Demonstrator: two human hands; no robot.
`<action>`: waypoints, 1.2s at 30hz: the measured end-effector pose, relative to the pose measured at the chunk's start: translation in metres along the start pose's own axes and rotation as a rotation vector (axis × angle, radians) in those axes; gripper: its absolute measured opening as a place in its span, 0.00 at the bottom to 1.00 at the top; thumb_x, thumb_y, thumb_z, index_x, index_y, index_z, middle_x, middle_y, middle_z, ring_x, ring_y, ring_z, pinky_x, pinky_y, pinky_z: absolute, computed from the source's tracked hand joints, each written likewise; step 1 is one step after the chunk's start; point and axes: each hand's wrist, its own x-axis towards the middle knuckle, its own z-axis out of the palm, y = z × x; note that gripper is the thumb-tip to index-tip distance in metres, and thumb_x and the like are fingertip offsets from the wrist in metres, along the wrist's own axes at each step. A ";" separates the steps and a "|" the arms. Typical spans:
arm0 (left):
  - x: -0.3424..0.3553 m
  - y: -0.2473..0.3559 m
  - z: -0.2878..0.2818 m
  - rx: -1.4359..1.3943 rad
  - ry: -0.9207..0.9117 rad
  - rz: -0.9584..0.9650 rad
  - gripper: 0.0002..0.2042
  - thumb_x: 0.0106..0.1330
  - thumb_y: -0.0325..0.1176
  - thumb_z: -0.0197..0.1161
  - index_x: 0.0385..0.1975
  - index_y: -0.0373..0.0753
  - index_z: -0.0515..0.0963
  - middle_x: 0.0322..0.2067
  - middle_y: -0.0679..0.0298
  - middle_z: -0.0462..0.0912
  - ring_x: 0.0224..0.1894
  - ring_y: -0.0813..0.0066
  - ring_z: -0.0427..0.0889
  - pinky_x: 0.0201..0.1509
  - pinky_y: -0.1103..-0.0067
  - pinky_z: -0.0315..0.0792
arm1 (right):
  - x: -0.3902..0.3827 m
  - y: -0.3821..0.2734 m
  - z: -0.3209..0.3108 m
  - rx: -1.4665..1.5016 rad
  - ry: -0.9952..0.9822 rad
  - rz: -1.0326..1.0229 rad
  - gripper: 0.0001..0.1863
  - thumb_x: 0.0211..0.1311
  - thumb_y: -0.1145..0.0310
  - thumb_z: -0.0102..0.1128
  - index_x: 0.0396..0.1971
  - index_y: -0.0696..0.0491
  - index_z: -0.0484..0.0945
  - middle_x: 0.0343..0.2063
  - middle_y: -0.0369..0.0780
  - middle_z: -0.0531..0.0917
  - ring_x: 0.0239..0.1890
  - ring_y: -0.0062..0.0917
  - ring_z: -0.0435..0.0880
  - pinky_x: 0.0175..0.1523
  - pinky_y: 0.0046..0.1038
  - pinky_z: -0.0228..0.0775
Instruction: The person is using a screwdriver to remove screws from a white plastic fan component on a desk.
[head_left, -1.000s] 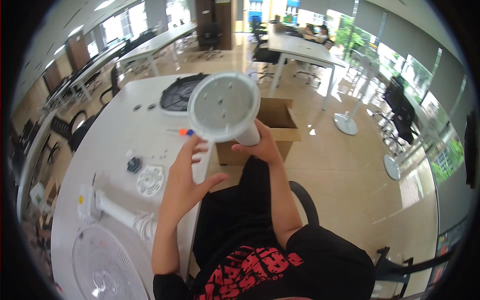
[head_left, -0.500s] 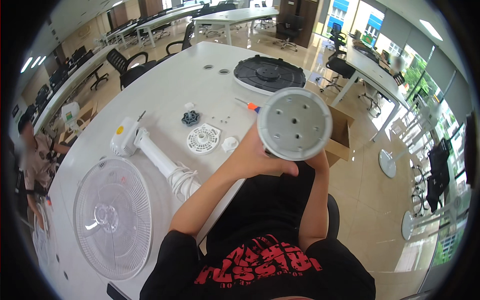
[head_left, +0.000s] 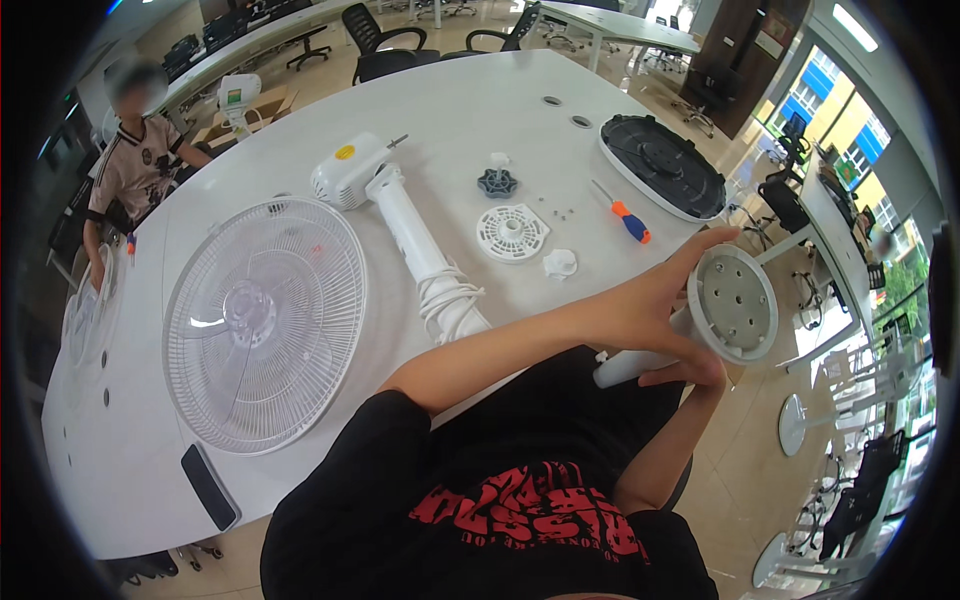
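I hold a white round fan base [head_left: 735,303] with a short white pole [head_left: 628,366] beyond the table's right edge, its underside with several small holes facing me. My left hand [head_left: 665,295] reaches across my body and presses on the disc's rim. Below it, my right hand [head_left: 692,372] grips the pole. On the white table [head_left: 450,110] lie a white fan motor head [head_left: 350,170] on its column [head_left: 425,255] with a coiled cord [head_left: 452,300], and a large clear fan grille [head_left: 265,320].
An orange-handled screwdriver [head_left: 630,222], a white round part [head_left: 512,232], a dark knob [head_left: 497,183], a small white cap [head_left: 560,264] and a dark round grille [head_left: 665,165] lie on the table. A dark phone [head_left: 210,487] lies near its front edge. Another person [head_left: 130,165] sits at far left.
The base has dropped from over the table to lower right, beside the table edge. My view has swung, bringing more of the table and the seated person into sight.
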 end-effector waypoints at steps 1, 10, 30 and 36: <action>0.001 -0.004 0.000 -0.005 0.076 -0.019 0.62 0.49 0.30 0.85 0.79 0.47 0.42 0.67 0.55 0.65 0.71 0.65 0.66 0.73 0.67 0.64 | 0.003 0.002 0.000 0.007 -0.036 0.016 0.42 0.33 0.70 0.90 0.56 0.54 0.81 0.54 0.39 0.84 0.56 0.31 0.83 0.59 0.35 0.77; 0.004 -0.025 -0.007 0.092 0.124 -0.119 0.59 0.45 0.29 0.86 0.76 0.43 0.48 0.66 0.55 0.68 0.70 0.64 0.69 0.72 0.68 0.67 | -0.003 -0.001 -0.008 0.133 -0.012 0.037 0.48 0.29 0.71 0.92 0.59 0.55 0.79 0.60 0.36 0.80 0.64 0.30 0.77 0.65 0.35 0.71; 0.000 -0.016 -0.014 0.529 -0.081 -0.042 0.58 0.42 0.43 0.86 0.75 0.41 0.57 0.68 0.51 0.65 0.72 0.52 0.64 0.74 0.63 0.64 | -0.003 -0.026 -0.001 0.112 -0.014 -0.133 0.43 0.40 0.71 0.87 0.62 0.53 0.77 0.59 0.35 0.81 0.64 0.27 0.77 0.68 0.34 0.70; -0.002 -0.012 -0.009 0.669 -0.110 -0.013 0.56 0.43 0.47 0.85 0.74 0.40 0.59 0.70 0.50 0.64 0.72 0.50 0.65 0.75 0.62 0.62 | -0.009 -0.021 0.001 0.156 0.019 -0.055 0.40 0.44 0.70 0.86 0.62 0.51 0.78 0.59 0.35 0.82 0.63 0.27 0.78 0.67 0.34 0.70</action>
